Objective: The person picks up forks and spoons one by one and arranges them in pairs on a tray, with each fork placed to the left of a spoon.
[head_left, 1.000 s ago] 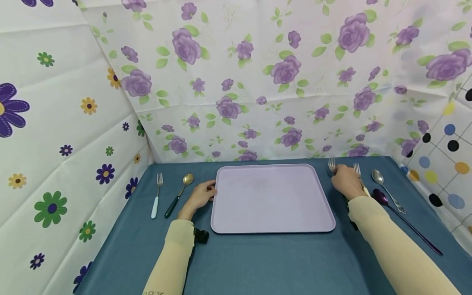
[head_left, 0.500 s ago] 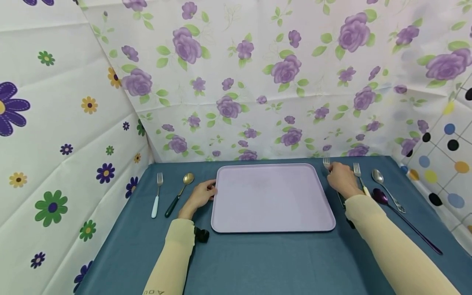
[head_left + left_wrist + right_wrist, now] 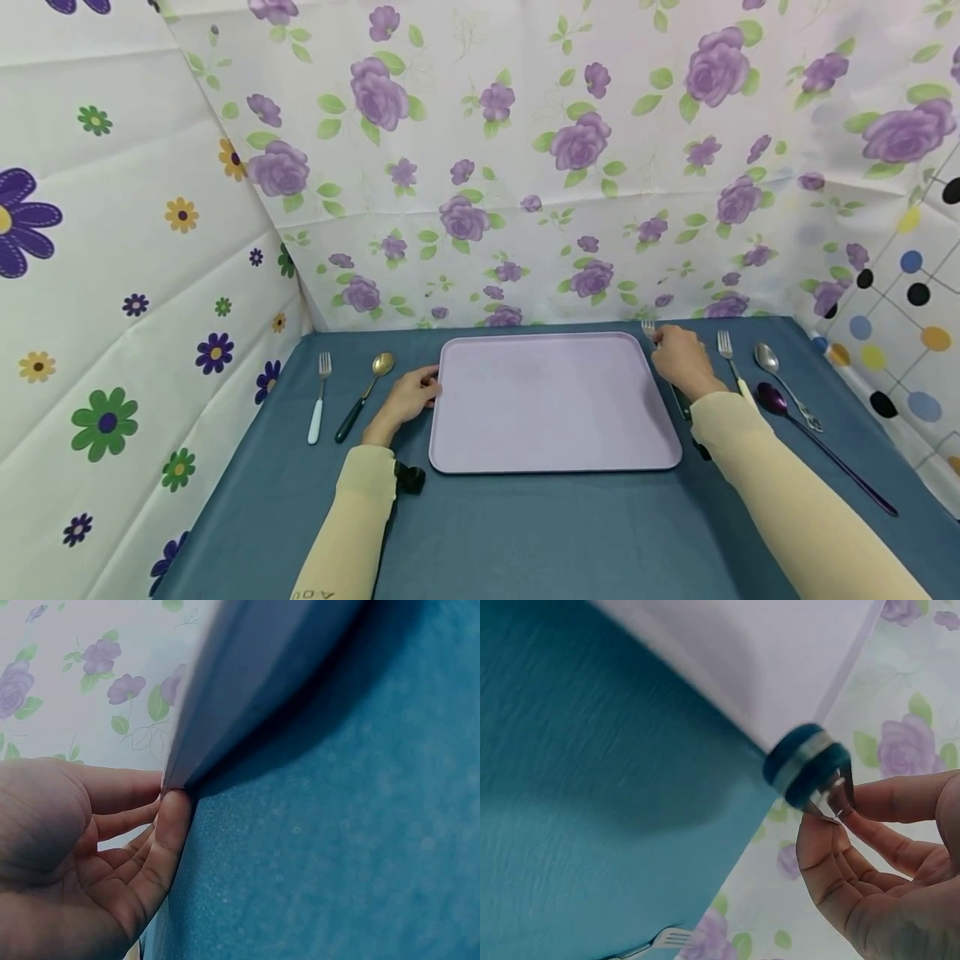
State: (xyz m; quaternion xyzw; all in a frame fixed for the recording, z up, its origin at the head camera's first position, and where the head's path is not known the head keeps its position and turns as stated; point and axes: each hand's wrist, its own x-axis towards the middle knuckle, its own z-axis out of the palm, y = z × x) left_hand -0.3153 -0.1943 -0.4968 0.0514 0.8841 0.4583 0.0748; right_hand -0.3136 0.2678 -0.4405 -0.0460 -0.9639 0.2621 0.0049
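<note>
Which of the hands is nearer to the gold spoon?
Left. The left hand is beside the gold spoon, at the left edge of the tray; the right hand is by its right edge.

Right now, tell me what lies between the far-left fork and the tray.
In the head view, from the far-left fork toward the tray come a green-handled spoon, then the left hand at the tray's left edge.

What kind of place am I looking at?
Likely a staged tabletop set: patterned sheets enclose three sides, and a lilac tray has forks and spoons on either side, over blue cloth.
</note>
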